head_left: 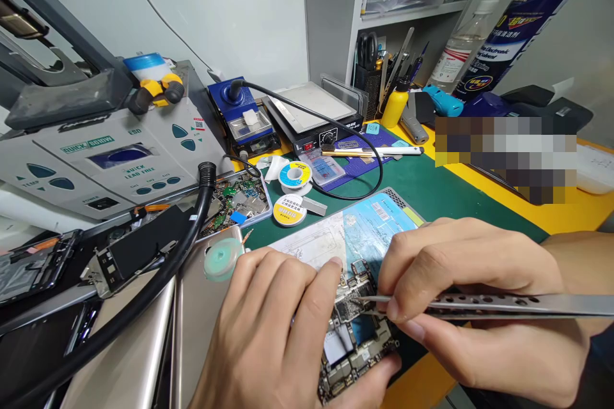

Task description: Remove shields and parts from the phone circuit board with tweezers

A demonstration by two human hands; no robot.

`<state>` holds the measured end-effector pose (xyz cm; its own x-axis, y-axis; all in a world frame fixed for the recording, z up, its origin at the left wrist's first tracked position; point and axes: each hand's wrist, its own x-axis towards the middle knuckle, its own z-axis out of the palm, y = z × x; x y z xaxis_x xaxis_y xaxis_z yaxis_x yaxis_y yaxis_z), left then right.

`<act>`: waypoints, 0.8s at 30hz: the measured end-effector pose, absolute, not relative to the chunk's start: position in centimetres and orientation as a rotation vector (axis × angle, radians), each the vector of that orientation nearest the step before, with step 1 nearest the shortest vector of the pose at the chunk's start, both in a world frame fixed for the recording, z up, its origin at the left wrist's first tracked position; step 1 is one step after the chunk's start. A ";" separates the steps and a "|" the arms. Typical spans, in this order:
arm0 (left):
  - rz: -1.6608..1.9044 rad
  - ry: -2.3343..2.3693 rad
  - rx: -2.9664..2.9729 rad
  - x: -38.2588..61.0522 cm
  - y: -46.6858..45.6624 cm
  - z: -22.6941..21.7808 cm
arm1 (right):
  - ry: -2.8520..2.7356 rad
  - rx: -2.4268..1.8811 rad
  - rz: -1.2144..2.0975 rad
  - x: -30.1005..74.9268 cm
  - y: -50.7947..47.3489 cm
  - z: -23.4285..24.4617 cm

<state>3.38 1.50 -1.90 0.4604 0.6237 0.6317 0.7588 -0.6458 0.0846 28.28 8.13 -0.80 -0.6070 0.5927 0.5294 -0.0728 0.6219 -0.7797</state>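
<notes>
A small phone circuit board (352, 339) lies near the bench's front edge, on a light blue and white work pad (355, 230). My left hand (278, 339) rests on the board's left side, fingers curled, holding it down with thumb and fingertips. My right hand (474, 300) pinches a pair of metal tweezers (480, 305). Their tips touch the upper part of the board.
A grey soldering station (110, 153) with a black hose (158, 275) fills the left. Solder spools (293, 192), a blue holder (244, 116) and a hot plate (311, 112) stand behind. Phone parts (43, 268) lie at left. A spray can (518, 25), yellow bottle (396, 105) and tool cup (371, 73) sit at the back right.
</notes>
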 end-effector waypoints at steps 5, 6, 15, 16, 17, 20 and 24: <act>-0.926 -1.203 -2.497 3.2 1.6 -2.1 | -2.001 -0.420 0.996 28.3 7.9 -0.8; -0.922 -1.202 -2.495 3.2 1.6 -2.1 | -2.000 -0.427 0.991 28.3 7.9 -0.8; -0.934 -1.206 -2.490 3.2 1.3 -2.0 | -2.241 -0.292 0.853 28.8 9.7 -0.6; -0.924 -1.209 -2.496 3.2 1.3 -2.0 | -2.256 -0.287 0.832 28.8 9.7 -0.6; -0.914 -1.208 -2.501 3.3 1.3 -2.0 | -2.264 -0.282 0.814 28.8 9.7 -0.6; -0.927 -1.206 -2.490 3.3 1.4 -2.0 | -2.270 -0.288 0.782 28.9 9.5 -0.6; -0.930 -1.203 -2.508 3.3 1.4 -2.0 | -2.222 -0.297 0.826 28.8 9.4 -0.8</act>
<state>3.35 1.42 -1.95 0.4683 0.6281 0.6214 0.7594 -0.6457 0.0803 28.82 9.39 -0.76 -0.7032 0.4363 0.5614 -0.0362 0.7666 -0.6412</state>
